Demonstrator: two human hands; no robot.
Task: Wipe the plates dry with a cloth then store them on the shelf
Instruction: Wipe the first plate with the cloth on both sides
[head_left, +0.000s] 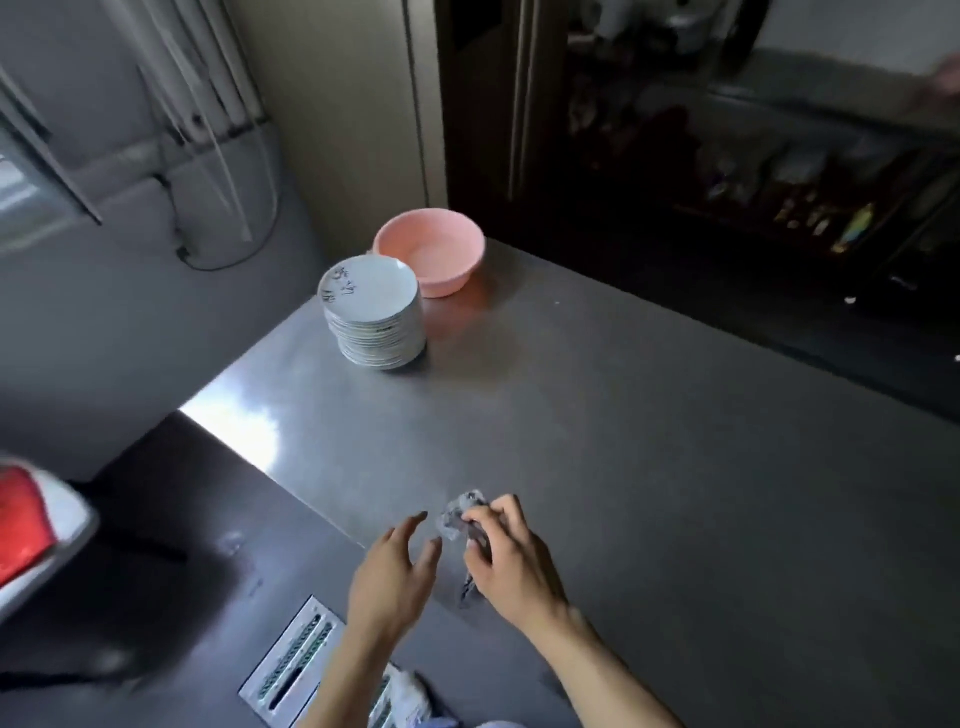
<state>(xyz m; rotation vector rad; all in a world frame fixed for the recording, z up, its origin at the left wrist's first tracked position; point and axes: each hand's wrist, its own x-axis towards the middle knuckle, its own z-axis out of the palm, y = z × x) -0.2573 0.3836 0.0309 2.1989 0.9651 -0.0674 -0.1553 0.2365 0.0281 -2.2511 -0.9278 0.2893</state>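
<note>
My right hand grips the cloth, left hand relaxed and empty; reaching carelessly, I could topple the far plates.

- Head cam on person, faces fwd & down over steel table.
- Close to left hand, right hand at btm centre; plate stack farther off.
</note>
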